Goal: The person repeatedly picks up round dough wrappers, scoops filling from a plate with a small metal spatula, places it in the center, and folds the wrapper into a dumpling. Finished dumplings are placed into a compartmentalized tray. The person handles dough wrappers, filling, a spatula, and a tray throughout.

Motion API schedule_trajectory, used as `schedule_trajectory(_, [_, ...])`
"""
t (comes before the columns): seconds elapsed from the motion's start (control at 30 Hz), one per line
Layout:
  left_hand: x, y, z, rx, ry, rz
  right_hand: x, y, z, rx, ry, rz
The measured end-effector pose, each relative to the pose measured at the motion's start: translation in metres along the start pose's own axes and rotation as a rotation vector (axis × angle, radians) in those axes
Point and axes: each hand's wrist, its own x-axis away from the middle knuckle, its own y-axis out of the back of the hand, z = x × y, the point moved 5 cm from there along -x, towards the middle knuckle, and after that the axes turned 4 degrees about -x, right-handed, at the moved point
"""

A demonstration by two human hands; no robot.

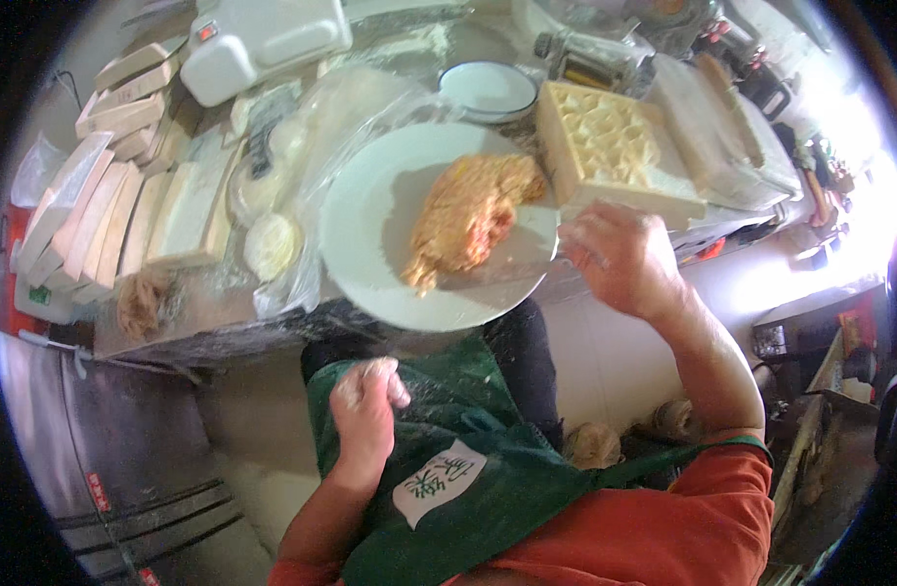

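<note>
A large pale plate lies at the table's front edge, bearing a mound of yellowish, crumbly filling with a reddish, moist patch on its right side. My right hand is at the plate's right rim, its fingers closed around the end of a thin, flat utensil whose blurred blade reaches over the plate below the filling; its exact kind is unclear. My left hand hangs in front of the green apron, fingers curled and dusted with flour, with no object seen in it. Left of the plate, a pale dough ball touches clear plastic film.
Wooden moulds are stacked at the left, by a white plastic appliance. Behind the plate stands a rimmed enamel bowl. A wooden box with dough-like pieces borders it at the right, beside a cloth-covered block.
</note>
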Motion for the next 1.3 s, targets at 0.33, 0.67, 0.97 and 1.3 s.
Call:
schedule_trajectory(0.33, [-0.040,0.029,0.033,-0.461,-0.193,0.126,-0.009,-0.041,0.012,-0.107,-0.169,0.300])
schedule_trajectory(0.67, [-0.051,0.055,-0.117,-0.978,-0.964,-0.310,0.006,-0.044,0.036,-0.076,-0.047,0.200])
schedule_trajectory(0.97, [-0.129,0.056,-0.156,-1.416,-0.747,-0.179,0.013,-0.045,0.024,-0.253,-0.200,0.089])
schedule_trajectory(1.3, [-0.141,0.075,-0.159,-1.050,-0.413,-0.353,0.036,-0.041,0.039,-1.195,-0.503,-0.059])
